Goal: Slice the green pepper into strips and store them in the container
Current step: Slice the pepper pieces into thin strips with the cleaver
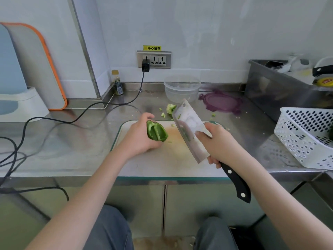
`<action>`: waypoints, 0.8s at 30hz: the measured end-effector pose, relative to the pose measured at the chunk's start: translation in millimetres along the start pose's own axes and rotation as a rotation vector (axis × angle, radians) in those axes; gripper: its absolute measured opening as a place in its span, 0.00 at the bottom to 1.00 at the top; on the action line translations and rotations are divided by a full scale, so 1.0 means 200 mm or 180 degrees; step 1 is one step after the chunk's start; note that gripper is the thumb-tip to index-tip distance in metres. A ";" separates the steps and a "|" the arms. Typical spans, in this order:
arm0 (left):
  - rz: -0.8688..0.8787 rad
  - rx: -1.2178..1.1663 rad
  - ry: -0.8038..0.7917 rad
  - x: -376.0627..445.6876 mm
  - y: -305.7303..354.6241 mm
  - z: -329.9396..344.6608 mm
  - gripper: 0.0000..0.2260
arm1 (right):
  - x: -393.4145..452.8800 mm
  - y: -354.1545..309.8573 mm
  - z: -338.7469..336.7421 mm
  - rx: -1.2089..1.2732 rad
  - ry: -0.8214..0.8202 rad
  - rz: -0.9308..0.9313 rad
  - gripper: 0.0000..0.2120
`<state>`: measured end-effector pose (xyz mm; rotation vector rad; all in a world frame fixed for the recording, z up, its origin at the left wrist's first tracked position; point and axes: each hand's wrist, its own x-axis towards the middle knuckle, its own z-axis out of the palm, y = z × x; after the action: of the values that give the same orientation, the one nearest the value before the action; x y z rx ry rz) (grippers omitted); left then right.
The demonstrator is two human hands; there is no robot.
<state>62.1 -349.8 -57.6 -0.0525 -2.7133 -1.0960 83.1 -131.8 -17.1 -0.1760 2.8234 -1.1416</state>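
My left hand holds a hollowed green pepper piece, cut side up, just above the white cutting board. My right hand grips a cleaver by its black handle, with the index finger lying along the blade. The blade points away toward the back of the counter, its tip beside the cut-out pepper core on the steel counter. A clear round container stands behind the board, and its purple lid lies to its right.
A white perforated basket stands at the right, with a steel tub behind it. A black cable runs from the wall socket across the left counter. A small bottle stands in the corner. Boards lean at the far left.
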 end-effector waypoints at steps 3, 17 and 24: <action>-0.0068 -0.0124 -0.0226 -0.09 -0.01 0.03 0.29 | 0.01 -0.06 0.05 -0.0165 -0.0031 -0.0081 0.14; -0.0146 -0.0483 -0.0396 -0.20 0.05 0.08 0.28 | -0.02 -0.16 0.13 -0.1106 -0.0316 -0.0203 0.09; 0.0120 -0.1278 0.0168 -0.25 0.00 0.13 0.24 | -0.03 -0.17 0.16 -0.0935 -0.0337 -0.0023 0.09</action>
<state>106.0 -328.7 -86.8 -0.1342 -2.3947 -1.5866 96.0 -177.7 -15.8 -0.2586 2.8808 -0.6900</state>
